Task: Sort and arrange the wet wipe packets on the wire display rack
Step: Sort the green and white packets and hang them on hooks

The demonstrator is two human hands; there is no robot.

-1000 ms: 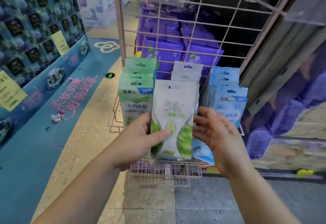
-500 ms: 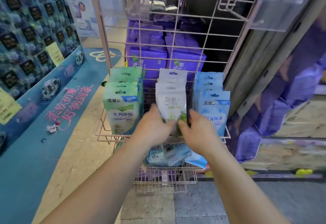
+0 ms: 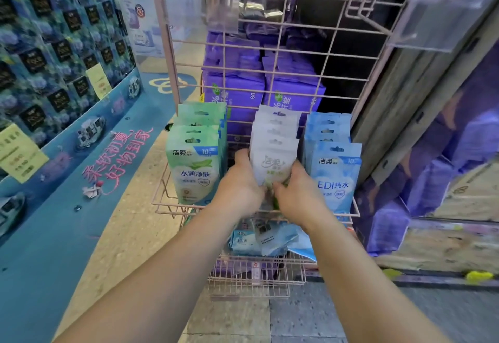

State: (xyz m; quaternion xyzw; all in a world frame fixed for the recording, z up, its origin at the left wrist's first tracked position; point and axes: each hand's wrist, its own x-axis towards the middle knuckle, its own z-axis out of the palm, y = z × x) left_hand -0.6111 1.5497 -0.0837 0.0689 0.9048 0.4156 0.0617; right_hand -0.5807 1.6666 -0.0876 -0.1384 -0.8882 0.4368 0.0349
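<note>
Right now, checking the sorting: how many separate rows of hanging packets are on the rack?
3: green row on the left, white row in the middle, blue row on the right. Loose packets lie below.

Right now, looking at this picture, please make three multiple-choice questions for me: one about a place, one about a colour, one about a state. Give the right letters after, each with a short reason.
1. Where does the row of white packets stand on the wire rack?
A. Left of the green packets
B. Between the green packets and the blue packets
C. Right of the blue packets

2. What colour are the large packs behind the rack's grid?
A. Purple
B. Red
C. Yellow

3. What is the state of the front white packet?
A. Lying on the floor
B. Untouched by any hand
C. Gripped by the left hand and right hand

Answers:
1 B: green is at its left, blue at its right.
2 A: purple wrappers show through the wires.
3 C: both hands close on its lower sides.
</note>
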